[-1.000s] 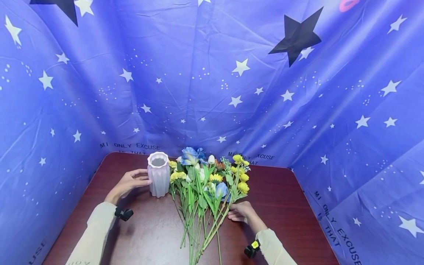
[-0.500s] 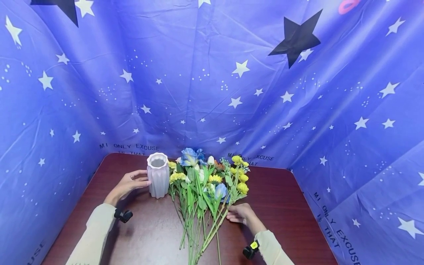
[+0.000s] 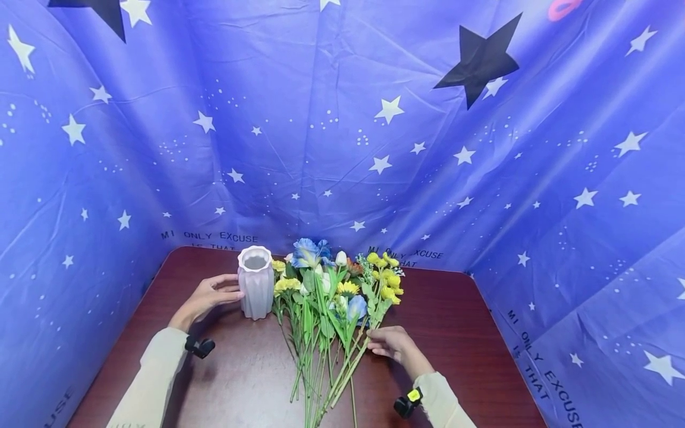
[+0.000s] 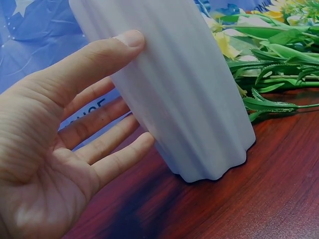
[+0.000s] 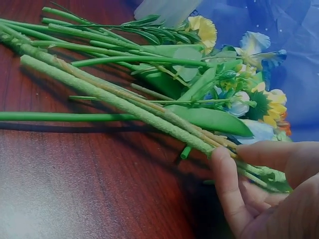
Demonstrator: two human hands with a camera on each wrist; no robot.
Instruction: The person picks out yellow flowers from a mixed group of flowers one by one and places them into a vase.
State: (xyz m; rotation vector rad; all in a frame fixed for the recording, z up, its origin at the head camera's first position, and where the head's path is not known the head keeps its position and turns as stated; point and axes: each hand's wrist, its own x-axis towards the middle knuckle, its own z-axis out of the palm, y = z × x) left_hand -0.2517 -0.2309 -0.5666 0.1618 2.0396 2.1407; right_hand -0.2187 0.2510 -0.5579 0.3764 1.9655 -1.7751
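Note:
A pale lilac fluted vase [image 3: 257, 294] stands upright on the table, its opening facing up. My left hand [image 3: 211, 296] lightly holds its left side; in the left wrist view the thumb [image 4: 130, 39] lies on the near wall, and some fingertips pass behind the edge. To the right, my right hand [image 3: 396, 343] pinches a stem of a yellow-flowered spray [image 3: 392, 280] between thumb and fingers. This thick, fuzzy green stem [image 5: 124, 108] slants over the other flowers' stems. Beside the vase lies a pile of artificial flowers [image 3: 307, 252] in blue, white, yellow and orange.
The dark red table [image 3: 455, 333] has rounded far corners. A blue star-printed cloth [image 3: 332, 148] surrounds it at the back and sides. Several loose stems [image 3: 313, 380] stretch toward the near edge. Black wrist cameras [image 3: 200, 346] sit on both sleeves.
The pinched spray has shifted: its yellow heads have turned and dropped slightly, and its cut stem end has moved up and right, away from the near edge. The left hand and vase stay put.

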